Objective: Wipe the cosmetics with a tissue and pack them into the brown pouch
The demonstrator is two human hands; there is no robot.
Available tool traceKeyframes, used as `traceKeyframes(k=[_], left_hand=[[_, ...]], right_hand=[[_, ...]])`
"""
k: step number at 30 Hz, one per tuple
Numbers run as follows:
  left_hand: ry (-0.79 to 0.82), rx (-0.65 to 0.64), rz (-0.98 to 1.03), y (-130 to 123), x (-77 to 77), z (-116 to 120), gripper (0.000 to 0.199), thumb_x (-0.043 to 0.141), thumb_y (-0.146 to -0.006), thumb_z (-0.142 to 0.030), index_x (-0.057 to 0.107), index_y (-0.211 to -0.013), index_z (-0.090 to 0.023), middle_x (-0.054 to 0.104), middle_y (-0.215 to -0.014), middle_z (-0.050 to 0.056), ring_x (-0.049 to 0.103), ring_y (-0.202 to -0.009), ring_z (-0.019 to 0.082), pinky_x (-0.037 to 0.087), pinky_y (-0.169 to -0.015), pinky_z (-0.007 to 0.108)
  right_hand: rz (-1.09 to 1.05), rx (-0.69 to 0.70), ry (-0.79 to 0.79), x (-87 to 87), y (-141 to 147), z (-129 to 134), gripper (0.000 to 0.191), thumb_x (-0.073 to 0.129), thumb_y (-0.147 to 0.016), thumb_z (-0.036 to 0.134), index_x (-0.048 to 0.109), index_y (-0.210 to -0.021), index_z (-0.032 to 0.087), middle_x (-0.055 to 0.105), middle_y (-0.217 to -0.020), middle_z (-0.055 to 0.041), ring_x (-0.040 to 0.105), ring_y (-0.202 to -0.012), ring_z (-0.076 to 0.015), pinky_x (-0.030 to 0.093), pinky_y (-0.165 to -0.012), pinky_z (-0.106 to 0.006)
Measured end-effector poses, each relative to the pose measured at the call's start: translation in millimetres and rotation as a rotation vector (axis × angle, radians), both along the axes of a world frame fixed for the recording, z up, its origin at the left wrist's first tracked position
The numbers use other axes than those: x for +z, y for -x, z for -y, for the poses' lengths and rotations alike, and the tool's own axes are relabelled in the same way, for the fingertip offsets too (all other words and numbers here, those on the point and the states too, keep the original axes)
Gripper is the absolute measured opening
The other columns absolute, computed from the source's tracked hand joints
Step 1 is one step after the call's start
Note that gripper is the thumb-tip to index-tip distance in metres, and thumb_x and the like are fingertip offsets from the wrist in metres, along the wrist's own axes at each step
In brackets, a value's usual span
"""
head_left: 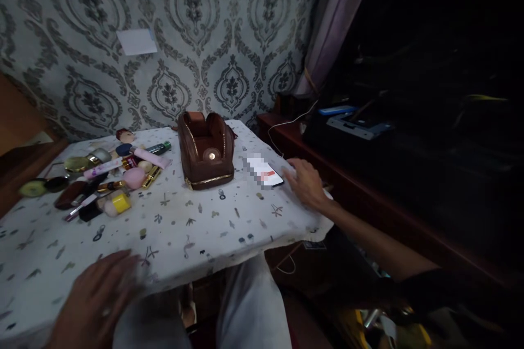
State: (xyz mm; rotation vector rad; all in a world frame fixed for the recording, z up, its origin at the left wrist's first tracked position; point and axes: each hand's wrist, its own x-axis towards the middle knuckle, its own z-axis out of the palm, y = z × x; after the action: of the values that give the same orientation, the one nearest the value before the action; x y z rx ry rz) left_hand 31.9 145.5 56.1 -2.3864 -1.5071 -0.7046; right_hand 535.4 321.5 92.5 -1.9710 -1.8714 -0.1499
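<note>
My left hand [96, 294] is over the near left edge of the cloth-covered table [172, 253], its fingers stretched out and slightly blurred, holding nothing. Beside the phone [268, 174], my right hand [305, 182] rests at the table's right edge with fingers apart, just off the phone. The phone lies flat, its screen lit and partly pixelated. A brown handbag [207, 158] with gold zips stands unzipped in the middle, its top gaping. To its left lies a loose pile of cosmetics, among them a pink tube [151, 157] and a yellow-capped bottle [118, 204].
Sunglasses [43, 185] lie at the pile's left end. Patterned wallpaper [192, 27] backs the table, with a white card [137, 42] on it. A dark red ledge [286, 139] with a white cable [292, 120] runs along the right. My legs [249, 300] are under the near edge.
</note>
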Motion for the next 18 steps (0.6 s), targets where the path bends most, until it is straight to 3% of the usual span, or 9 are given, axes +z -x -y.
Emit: traceKeyframes(k=[3,6,12,18], left_hand=[[-0.037,-0.16,-0.094,-55,3.8,-12,0.034,0.048,-0.094,-0.036,0.057,-0.126,-0.029,0.062,-0.124,0.008,0.058,-0.111,0.026,0.047,-0.09,0.04],[-0.058,-0.176,-0.151,-84,5.2,-16,0.029,0.046,-0.093,-0.024,0.061,-0.118,-0.029,0.064,-0.112,0.007,0.059,-0.101,0.024,0.047,-0.083,0.039],[-0.045,-0.136,-0.044,-80,0.9,-13,0.027,0.045,-0.09,-0.016,0.064,-0.106,-0.028,0.061,-0.1,0.006,0.057,-0.09,0.022,0.047,-0.075,0.035],[-0.031,-0.176,-0.074,-77,2.0,-17,0.029,0.053,-0.085,-0.016,0.063,-0.108,-0.029,0.062,-0.099,0.005,0.059,-0.089,0.021,0.048,-0.072,0.032]], right_hand=[[0.001,0.142,0.039,-1.1,26,11,0.063,0.048,-0.09,0.055,0.04,-0.14,0.016,0.057,-0.124,-0.0175,0.052,-0.113,-0.0332,0.04,-0.093,-0.044],[0.005,0.171,0.101,-4.1,38,20,0.077,0.058,-0.084,0.056,0.033,-0.145,0.017,0.056,-0.125,-0.0175,0.051,-0.113,-0.0337,0.04,-0.093,-0.043],[-0.058,0.125,0.118,-7.4,40,23,0.068,0.056,-0.087,0.041,0.032,-0.145,0.016,0.055,-0.12,-0.0167,0.05,-0.11,-0.0321,0.041,-0.089,-0.039],[-0.081,0.137,0.088,-7.3,51,2,0.07,0.059,-0.083,0.037,0.033,-0.143,0.015,0.056,-0.115,-0.0174,0.049,-0.108,-0.0338,0.04,-0.089,-0.041]])
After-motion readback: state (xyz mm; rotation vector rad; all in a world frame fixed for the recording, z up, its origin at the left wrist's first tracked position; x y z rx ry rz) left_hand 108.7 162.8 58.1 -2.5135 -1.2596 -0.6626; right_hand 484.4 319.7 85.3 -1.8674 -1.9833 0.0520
